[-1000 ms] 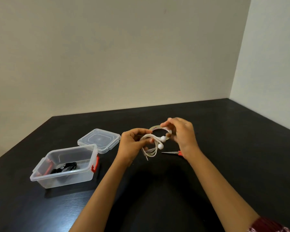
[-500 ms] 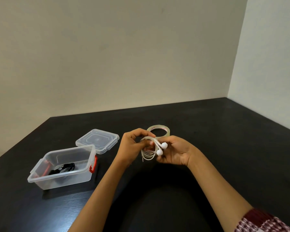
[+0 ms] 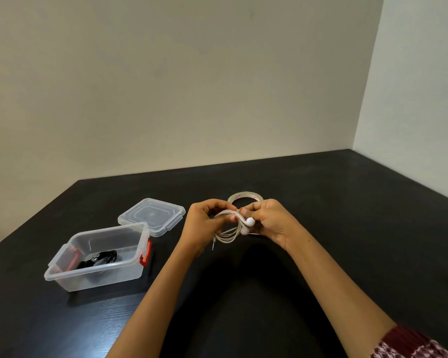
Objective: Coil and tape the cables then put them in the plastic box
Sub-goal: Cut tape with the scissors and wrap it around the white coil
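Bench (image 3: 347, 228) dark. Plastic box (image 3: 101, 277) open at left, black cable (image 3: 98, 259) already inside, lid (image 3: 151, 215) just behind. Left hand (image 3: 204, 226) and right hand (image 3: 274, 220), fingers curled, grip coiled white earphone cable (image 3: 228, 237) above bench. Tape roll (image 3: 245, 196) just beyond. Taping and boxing apparently remain.

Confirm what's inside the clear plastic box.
One black cable bundle lies on the floor of the plastic box. The box's near wall blurs its lower part; tape cannot be made out.
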